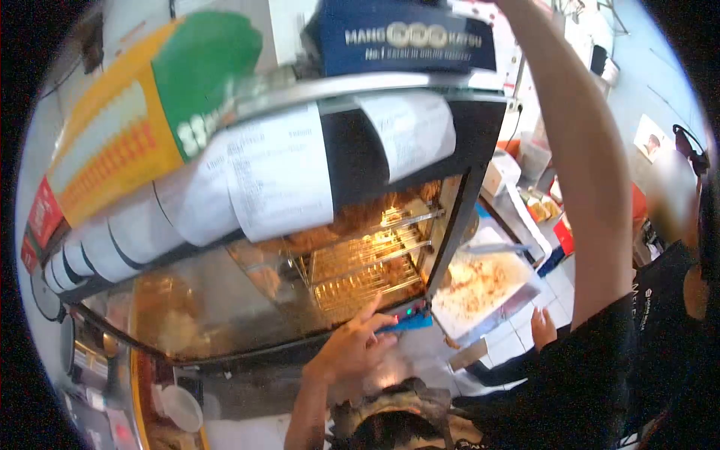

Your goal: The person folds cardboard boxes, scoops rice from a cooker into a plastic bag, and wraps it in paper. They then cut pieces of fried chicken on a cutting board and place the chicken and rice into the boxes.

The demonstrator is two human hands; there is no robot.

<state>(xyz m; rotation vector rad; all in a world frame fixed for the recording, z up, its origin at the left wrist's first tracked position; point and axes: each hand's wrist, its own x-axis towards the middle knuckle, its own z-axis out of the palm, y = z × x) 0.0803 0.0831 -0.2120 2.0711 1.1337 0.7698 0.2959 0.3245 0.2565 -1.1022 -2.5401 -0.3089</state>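
My left hand (356, 341) is raised at the lower centre, in front of the lower edge of a glass food warmer (255, 346). Its fingers are apart, the index finger stretched out near a panel with a green light (409, 310), and nothing is in it. Whether it touches the warmer cannot be told. The bare right forearm (585, 165), seemingly mine, rises on the right and leaves the top edge; the hand lies beyond the frame. Behind the glass, brown food sits on lit wire racks (367, 281). Paper slips (281, 172) hang across the warmer's upper front.
A blue box (412, 37) and a yellow-green box (142, 120) stand on the warmer. Right of it lies a white tray (480, 289) with crumbs. Another person in black (667, 292) is at the far right; a separate hand (543, 328) shows near the tray.
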